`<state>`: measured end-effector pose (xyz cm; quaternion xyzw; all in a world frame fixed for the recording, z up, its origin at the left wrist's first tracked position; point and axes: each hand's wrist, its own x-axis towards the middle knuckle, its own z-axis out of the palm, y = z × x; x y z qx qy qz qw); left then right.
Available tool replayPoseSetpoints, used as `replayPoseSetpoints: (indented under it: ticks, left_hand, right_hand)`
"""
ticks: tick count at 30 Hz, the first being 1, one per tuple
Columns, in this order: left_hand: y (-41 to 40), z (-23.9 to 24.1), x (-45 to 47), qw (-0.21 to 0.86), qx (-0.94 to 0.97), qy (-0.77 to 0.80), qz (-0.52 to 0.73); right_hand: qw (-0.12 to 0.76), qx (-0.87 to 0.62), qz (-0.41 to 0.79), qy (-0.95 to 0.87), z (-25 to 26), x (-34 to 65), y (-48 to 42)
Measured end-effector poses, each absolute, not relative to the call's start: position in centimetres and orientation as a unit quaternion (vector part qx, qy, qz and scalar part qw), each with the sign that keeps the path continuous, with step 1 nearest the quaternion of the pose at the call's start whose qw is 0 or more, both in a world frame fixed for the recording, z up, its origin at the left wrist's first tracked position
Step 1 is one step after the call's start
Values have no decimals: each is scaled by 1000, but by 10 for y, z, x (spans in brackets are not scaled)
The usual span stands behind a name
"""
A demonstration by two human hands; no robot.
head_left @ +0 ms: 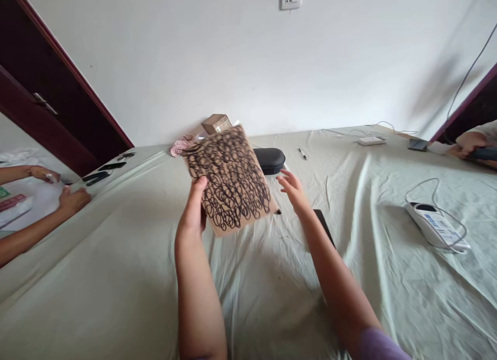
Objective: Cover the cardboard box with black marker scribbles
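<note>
Cardboard [230,180] hides left hand's [194,211] fingers and box [216,123] base.

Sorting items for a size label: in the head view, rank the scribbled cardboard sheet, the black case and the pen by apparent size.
1. scribbled cardboard sheet, though nearest the camera
2. black case
3. pen

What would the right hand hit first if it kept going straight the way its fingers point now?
Probably the black case. The right hand is open, its fingers aimed up and left past the edge of the scribbled cardboard held in the left hand. Depth is unclear, so it might brush the cardboard first.
</note>
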<state>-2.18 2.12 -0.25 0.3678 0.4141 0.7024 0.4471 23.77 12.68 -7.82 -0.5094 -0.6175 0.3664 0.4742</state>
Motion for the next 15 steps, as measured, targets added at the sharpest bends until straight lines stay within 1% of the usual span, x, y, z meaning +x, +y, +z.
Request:
replayPoseSetpoints:
  ticks: [1, 2, 4, 6, 8, 11, 15]
  left_hand:
    - [21, 0, -24, 432, 342, 407, 728]
    - [20, 2, -27, 422, 324, 400, 746]
    - [17, 5, -31, 413, 303, 392, 764]
    - [15, 7, -34, 408, 295, 390, 771]
    - [16, 6, -36, 400, 298, 391, 773]
    - [22, 1, -38, 385, 305, 392, 777]
    - [30, -4, -41, 376, 291, 392, 788]
  right_hand:
    - [394, -604, 290, -629, -92, 234, 135]
    - [355, -645, 267, -622, -105, 230, 140]
    - [294, -693, 234, -615, -127, 224, 142]
    - [253, -714, 212, -618, -142, 219, 138]
    - [217, -721, 194, -629, -150, 217, 135]
    - [179, -718, 199, -643, -149, 219, 136]
    - [173, -700, 226, -655, -130, 233, 142]
